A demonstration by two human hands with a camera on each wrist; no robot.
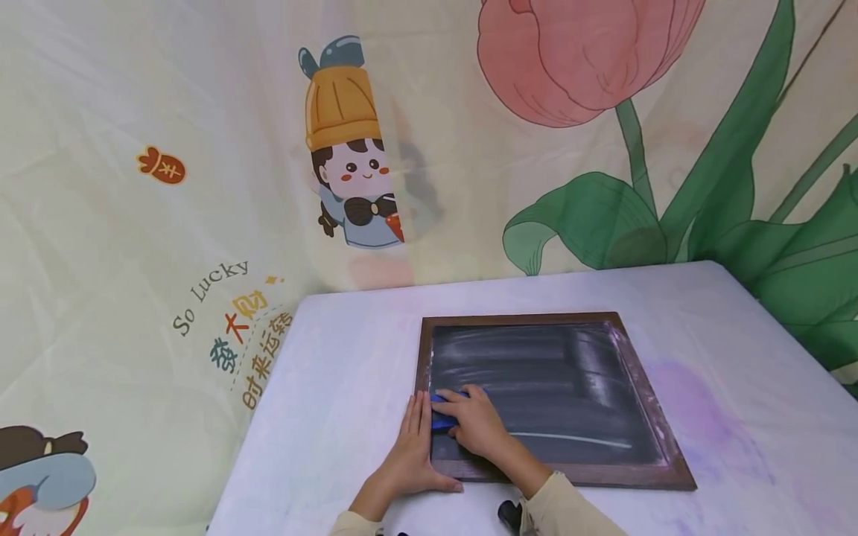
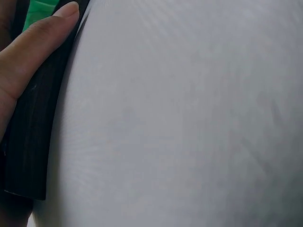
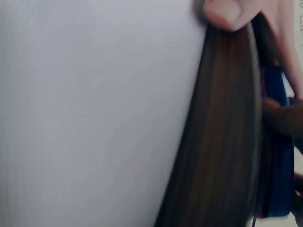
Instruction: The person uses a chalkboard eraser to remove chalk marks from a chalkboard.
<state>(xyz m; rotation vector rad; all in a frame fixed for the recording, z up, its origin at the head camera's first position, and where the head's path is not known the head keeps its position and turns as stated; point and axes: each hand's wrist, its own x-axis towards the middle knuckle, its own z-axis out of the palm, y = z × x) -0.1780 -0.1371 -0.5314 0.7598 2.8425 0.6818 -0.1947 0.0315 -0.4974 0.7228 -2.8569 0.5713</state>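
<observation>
A small blackboard in a brown wooden frame lies on the table, with smeared chalk haze over its dark surface. One pale chalk line runs across its lower part. My right hand grips a blue board eraser at the board's left side; in the right wrist view its thumb lies along the blue eraser. My left hand rests on the frame's lower left corner, fingers straight along the left side. Its thumb lies on the frame's near edge in the left wrist view.
A white cloth with faint purple stains covers the table. Behind it hangs a printed backdrop with a tulip, a cartoon child and lettering. A black object shows beside the right sleeve.
</observation>
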